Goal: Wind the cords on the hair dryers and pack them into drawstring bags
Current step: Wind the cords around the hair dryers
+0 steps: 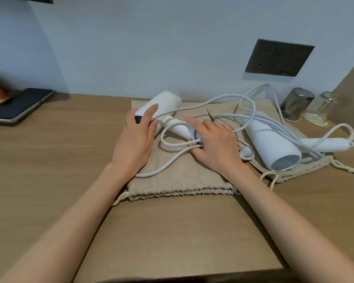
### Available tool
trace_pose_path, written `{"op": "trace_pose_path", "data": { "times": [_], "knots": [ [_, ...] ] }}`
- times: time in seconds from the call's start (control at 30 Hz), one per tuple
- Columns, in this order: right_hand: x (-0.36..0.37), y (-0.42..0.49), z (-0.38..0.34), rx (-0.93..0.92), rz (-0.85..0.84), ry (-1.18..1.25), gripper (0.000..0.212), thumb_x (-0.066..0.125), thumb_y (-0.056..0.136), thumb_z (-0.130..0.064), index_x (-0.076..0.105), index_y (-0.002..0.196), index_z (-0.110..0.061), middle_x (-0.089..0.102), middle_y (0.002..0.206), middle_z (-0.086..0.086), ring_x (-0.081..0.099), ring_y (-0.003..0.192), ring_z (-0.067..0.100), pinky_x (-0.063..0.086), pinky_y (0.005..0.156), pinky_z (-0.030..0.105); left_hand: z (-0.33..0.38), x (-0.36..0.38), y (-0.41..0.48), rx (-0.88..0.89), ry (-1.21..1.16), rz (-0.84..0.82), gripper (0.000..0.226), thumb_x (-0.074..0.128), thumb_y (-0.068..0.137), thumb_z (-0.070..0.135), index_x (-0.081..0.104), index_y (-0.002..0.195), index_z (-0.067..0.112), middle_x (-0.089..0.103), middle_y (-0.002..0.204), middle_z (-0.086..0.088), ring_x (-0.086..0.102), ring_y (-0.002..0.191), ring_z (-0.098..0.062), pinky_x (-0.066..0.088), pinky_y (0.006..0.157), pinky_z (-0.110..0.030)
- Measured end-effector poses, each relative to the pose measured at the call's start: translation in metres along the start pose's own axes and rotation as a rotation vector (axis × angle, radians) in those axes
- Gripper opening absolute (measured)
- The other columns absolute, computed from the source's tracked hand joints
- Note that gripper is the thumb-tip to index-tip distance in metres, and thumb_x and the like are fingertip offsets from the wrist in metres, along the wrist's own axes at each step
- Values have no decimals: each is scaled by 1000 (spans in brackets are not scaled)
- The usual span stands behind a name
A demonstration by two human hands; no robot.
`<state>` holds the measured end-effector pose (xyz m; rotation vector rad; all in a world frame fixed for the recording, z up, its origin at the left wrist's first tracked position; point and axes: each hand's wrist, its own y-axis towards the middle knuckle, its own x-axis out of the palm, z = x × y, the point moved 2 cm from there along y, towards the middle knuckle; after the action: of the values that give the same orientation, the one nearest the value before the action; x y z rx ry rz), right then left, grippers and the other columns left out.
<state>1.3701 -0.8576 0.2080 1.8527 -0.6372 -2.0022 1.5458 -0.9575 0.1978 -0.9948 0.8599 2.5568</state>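
Nearest, the surface (49, 160) lay bare before the gathered mouth of a drawstring bag (172, 180), leaving room to work. On the bag, the left hand (134, 139) rested straight, released fingers (149, 113) on the hair dryer (166, 101), likely steadying it. The right hand (215, 144) covered the handle's end; whether its fingers grasped the cord (168, 166) could not be told. Loose loops sprawled right over a second hair dryer (270, 146) on a second bag (298, 170). Beyond, two glasses (296, 103) stood near the wall, where a swung cord might catch them.

A dark flat tablet (18, 106) lies at the left rear of the brown wooden table (59, 160). A black rectangular wall socket panel (279, 58) is mounted above two clear glass tumblers (297, 104) at the right rear.
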Motion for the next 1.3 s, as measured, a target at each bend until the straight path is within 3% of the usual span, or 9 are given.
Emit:
{"op": "trace_pose_path", "data": {
  "times": [0.23, 0.43, 0.53, 0.63, 0.77, 0.9, 1.03, 1.17, 1.3],
  "knots": [
    [-17, -37, 12, -37, -44, -26, 57, 51, 80, -34, 46, 136, -30, 58, 102, 1, 55, 93, 27, 37, 76, 39, 24, -2, -29, -4, -38, -29, 41, 35, 100, 40, 38, 140, 34, 36, 130, -12, 50, 109, -34, 42, 90, -38],
    [-38, -69, 34, 3, -102, 20, 55, 29, 83, -41, 42, 136, -37, 55, 113, 1, 51, 101, 27, 35, 84, 40, 51, -2, -52, -66, -193, -96, 40, 27, 100, 46, 47, 133, 40, 36, 126, -7, 48, 107, -22, 33, 91, -24],
    [-42, -78, 44, 48, -146, 47, 57, 24, 82, -42, 39, 138, -43, 49, 128, -1, 44, 116, 26, 29, 96, 39, 55, 3, -48, -62, -278, -122, 39, 24, 101, 43, 56, 123, 41, 44, 117, -8, 50, 102, -20, 40, 92, -31],
    [-44, -83, 52, 98, -125, 139, 54, 33, 83, -33, 44, 134, -45, 42, 141, -4, 35, 126, 24, 22, 105, 40, 54, 7, -40, -37, -292, -133, 31, 36, 101, 34, 60, 119, 35, 50, 118, -8, 48, 110, -18, 38, 97, -29],
    [-42, -84, 56, 143, -1, 315, 45, 46, 75, -29, 62, 117, -37, 51, 132, -5, 42, 123, 22, 28, 101, 41, 59, 2, -27, 27, -323, -111, 28, 44, 99, 19, 67, 115, 20, 63, 117, -3, 55, 110, -15, 37, 83, -21],
    [-40, -84, 55, 126, 3, 355, 47, 54, 73, -55, 58, 118, -46, 51, 127, -18, 41, 121, 9, 20, 99, 28, 62, 1, -6, -91, -381, -207, 26, 53, 94, 20, 64, 115, 30, 60, 125, -1, 54, 114, -17, 40, 88, -27],
    [-43, -82, 54, 90, -67, 378, 66, 49, 69, -78, 49, 129, -49, 42, 132, -28, 31, 120, -1, 16, 102, 26, 70, 4, 18, -100, -178, -452, 53, 65, 87, 31, 44, 136, 37, 37, 149, 1, 43, 125, -19, 34, 92, -26],
    [-47, -83, 52, 81, -209, 387, 84, 44, 59, -91, 33, 135, -57, 25, 134, -41, 17, 119, -7, 12, 103, 23, 72, 9, 34, -71, -85, -598, 79, 76, 78, 34, 31, 144, 38, 29, 152, 3, 37, 131, -18, 30, 93, -23],
    [-51, -76, 49, 161, -168, 556, 68, 37, 65, -90, 44, 125, -59, 36, 128, -45, 18, 121, -15, 14, 104, 22, 67, 13, 36, -63, -58, -579, 91, 84, 68, 31, 32, 143, 40, 34, 150, 2, 38, 132, -19, 33, 95, -23]
  ]
}}
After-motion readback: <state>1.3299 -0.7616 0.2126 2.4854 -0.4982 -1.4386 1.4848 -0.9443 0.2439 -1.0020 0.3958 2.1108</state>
